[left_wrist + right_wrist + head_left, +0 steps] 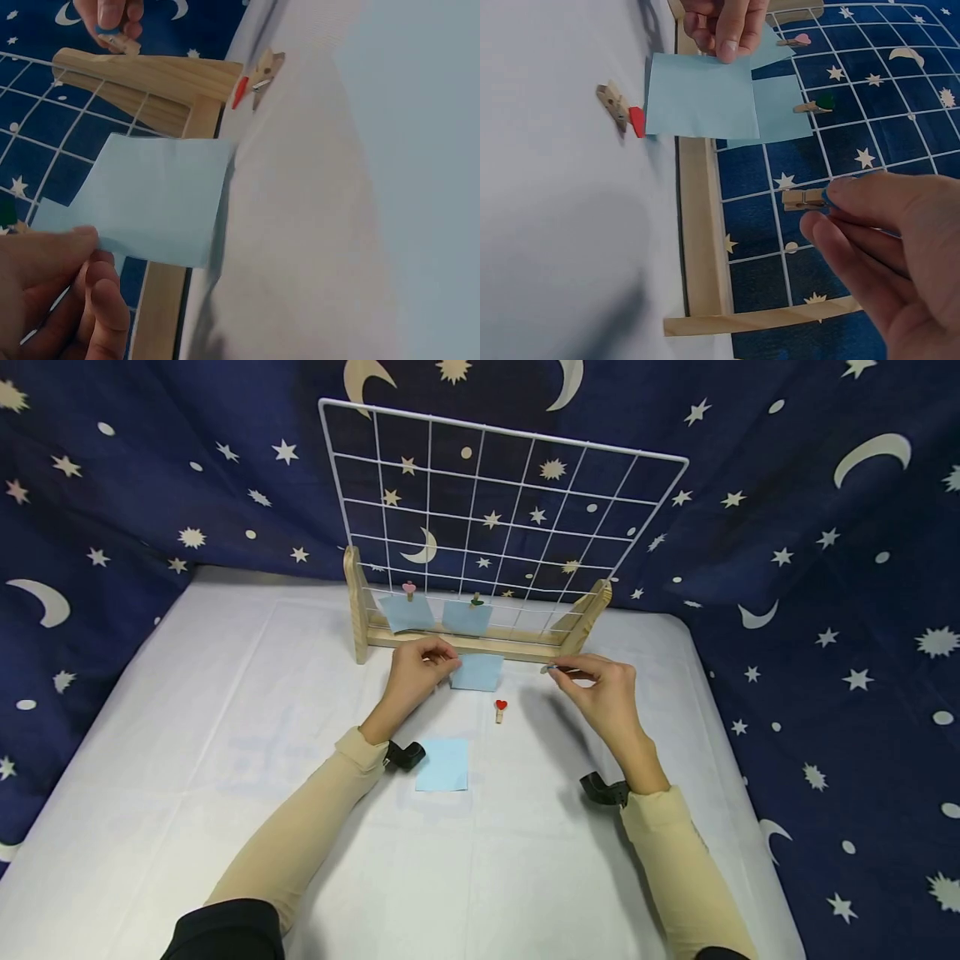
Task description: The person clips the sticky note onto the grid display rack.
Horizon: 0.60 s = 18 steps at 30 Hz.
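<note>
My left hand (422, 670) pinches one corner of a light blue paper square (477, 672), held up in front of the wire grid's wooden base. Between thumb and fingertips of my right hand (600, 689) is a small wooden clothespin (802, 199) with a bit of blue at its end. Two more blue papers hang low on the white wire grid (495, 518). A clothespin with a pink heart (408, 589) clips one, and a clothespin with a green top (821, 103) clips the other. On the table lies a clothespin with a red heart (500, 710).
Another blue paper (442, 765) lies flat on the white tablecloth (525, 860), close to my left wrist. Wooden feet (358, 606) hold the grid upright at the back of the table. Behind it hangs a dark blue cloth (810, 577) with moons and stars.
</note>
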Each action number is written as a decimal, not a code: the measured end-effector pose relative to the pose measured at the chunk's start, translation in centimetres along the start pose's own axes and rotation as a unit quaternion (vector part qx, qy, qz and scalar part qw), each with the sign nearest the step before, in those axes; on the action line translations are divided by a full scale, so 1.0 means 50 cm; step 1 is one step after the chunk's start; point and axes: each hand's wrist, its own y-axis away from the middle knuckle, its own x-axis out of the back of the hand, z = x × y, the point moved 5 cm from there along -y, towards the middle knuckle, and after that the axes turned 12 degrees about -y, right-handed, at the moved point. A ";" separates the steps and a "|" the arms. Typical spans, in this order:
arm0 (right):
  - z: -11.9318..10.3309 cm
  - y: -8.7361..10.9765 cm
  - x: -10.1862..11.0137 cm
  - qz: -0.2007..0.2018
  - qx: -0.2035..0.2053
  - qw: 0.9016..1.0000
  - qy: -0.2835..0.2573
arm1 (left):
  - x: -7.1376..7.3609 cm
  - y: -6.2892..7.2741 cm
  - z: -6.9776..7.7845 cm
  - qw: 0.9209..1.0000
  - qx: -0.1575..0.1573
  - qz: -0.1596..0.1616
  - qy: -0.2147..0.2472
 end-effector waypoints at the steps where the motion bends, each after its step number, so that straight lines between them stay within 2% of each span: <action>1: -0.001 -0.003 0.002 0.004 0.002 1.000 0.003 | -0.002 -0.002 0.004 1.000 -0.003 0.002 0.000; 10: -0.015 -0.032 0.008 0.019 0.030 0.999 0.015 | -0.021 -0.014 0.035 1.000 0.003 0.016 0.002; 18: -0.018 -0.055 0.011 0.024 0.051 0.998 0.029 | -0.043 -0.035 0.078 0.999 0.004 0.034 -0.013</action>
